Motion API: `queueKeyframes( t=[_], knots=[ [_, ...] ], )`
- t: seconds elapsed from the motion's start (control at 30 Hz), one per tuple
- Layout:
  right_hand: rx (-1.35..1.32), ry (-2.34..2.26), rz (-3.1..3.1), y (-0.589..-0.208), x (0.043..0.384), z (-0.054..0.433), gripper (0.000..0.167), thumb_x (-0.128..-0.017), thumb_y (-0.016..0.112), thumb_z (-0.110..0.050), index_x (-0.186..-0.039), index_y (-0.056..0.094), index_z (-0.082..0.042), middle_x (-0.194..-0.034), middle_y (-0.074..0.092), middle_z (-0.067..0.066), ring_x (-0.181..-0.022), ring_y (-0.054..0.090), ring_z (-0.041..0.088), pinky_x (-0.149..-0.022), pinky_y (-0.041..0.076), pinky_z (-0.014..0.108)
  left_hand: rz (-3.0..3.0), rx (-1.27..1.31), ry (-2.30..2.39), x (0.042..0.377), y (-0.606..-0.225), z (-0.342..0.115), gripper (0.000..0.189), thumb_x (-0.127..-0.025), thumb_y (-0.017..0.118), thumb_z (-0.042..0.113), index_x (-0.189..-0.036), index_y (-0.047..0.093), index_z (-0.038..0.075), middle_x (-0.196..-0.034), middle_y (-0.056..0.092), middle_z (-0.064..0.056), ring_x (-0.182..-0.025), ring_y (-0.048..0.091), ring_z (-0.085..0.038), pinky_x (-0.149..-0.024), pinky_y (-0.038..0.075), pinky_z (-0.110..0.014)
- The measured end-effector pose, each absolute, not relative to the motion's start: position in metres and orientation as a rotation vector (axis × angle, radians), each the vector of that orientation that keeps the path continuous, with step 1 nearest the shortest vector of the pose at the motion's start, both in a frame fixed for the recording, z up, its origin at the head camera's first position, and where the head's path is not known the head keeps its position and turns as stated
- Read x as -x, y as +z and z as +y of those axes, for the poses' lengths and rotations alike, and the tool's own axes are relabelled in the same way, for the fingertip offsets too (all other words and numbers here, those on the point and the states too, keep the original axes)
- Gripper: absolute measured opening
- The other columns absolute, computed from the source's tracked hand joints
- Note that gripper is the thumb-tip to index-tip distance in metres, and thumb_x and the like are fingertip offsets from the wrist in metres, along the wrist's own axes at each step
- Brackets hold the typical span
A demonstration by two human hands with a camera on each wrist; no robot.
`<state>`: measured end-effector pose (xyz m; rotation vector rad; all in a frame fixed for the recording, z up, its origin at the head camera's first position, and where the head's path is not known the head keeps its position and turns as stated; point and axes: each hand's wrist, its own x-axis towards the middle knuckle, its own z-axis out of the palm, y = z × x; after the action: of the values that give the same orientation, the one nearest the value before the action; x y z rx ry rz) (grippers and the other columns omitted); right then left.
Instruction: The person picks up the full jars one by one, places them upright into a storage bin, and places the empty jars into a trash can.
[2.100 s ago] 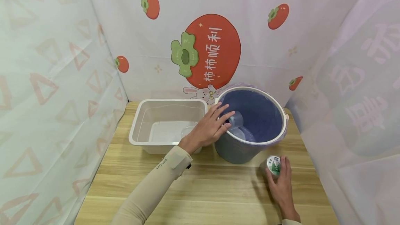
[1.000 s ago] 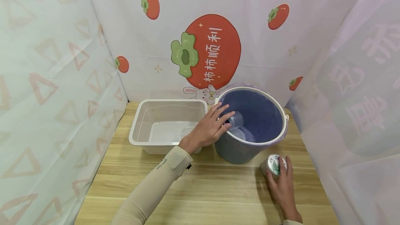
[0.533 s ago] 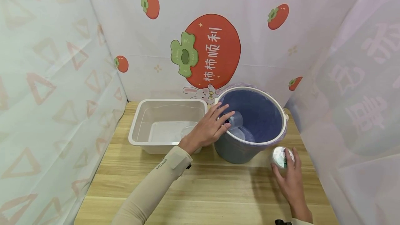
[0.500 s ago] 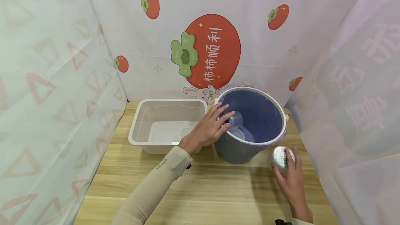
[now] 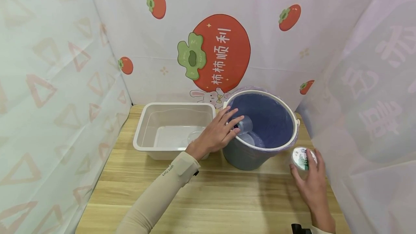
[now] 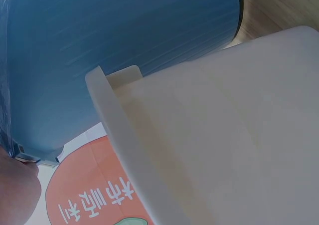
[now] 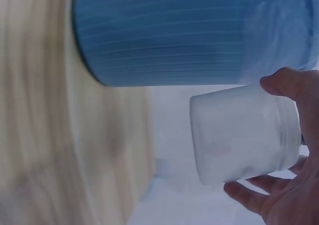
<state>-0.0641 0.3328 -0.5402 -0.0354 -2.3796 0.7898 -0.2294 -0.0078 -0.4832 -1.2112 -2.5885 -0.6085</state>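
Note:
My right hand (image 5: 313,187) holds a translucent plastic jar (image 5: 300,160) with a shiny lid bearing a green leaf print, thumb on one side and fingers on the other. In the right wrist view this jar (image 7: 237,135) is raised off the table beside the bucket. My left hand (image 5: 214,134) lies over the left rim of a grey-blue bucket (image 5: 242,158), its fingers spread and reaching inside the mouth. Inside, near those fingertips, lies a clear plastic container (image 5: 246,125); part of it is hidden by the hand.
A white rectangular basin (image 5: 177,150) stands left of the bucket, with a clear round piece (image 5: 193,137) in it, partly hidden by my left wrist. A purplish liner (image 5: 294,141) hangs over the bucket rim. Printed fabric walls (image 5: 367,118) enclose the wooden table (image 5: 227,201).
My right hand has lifted the jar and carried it to the right and slightly up toward the bucket's right side. The left hand stays on the rim.

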Motion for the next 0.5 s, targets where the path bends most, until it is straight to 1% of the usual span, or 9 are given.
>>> queueKeyframes(
  t=[0.1, 0.27, 0.5],
  knots=[
    [0.053, 0.769, -2.381, -0.527, 0.063, 0.333, 0.087, -0.077, 0.087, 0.000, -0.156, 0.050, 0.008, -0.164, 0.036, 0.040, -0.142, 0.041, 0.070, -0.104, 0.042, 0.084, -2.581, 1.214, -0.606, 0.229, -0.483, -0.008, 0.058, -0.116, 0.041, 0.043, -0.169, 0.042, 0.021, -0.179, 0.032, -0.012, -0.169, 0.020, -0.037, -0.140, 0.014, -0.051],
    [0.096, 0.724, -2.393, -0.503, 0.063, 0.332, 0.083, -0.082, 0.084, -0.009, -0.157, 0.051, 0.007, -0.166, 0.036, 0.037, -0.142, 0.043, 0.068, -0.100, 0.043, 0.084, -2.579, 1.214, -0.608, 0.229, -0.483, -0.007, 0.058, -0.116, 0.041, 0.043, -0.169, 0.042, 0.021, -0.178, 0.032, -0.012, -0.168, 0.021, -0.038, -0.140, 0.014, -0.051],
    [0.130, 0.704, -2.409, -0.475, 0.067, 0.333, 0.082, -0.085, 0.082, -0.012, -0.159, 0.049, 0.004, -0.168, 0.036, 0.034, -0.141, 0.045, 0.067, -0.102, 0.042, 0.086, -2.588, 1.207, -0.612, 0.228, -0.482, -0.008, 0.058, -0.116, 0.041, 0.043, -0.169, 0.042, 0.021, -0.179, 0.031, -0.011, -0.169, 0.020, -0.037, -0.139, 0.014, -0.051]
  ],
)
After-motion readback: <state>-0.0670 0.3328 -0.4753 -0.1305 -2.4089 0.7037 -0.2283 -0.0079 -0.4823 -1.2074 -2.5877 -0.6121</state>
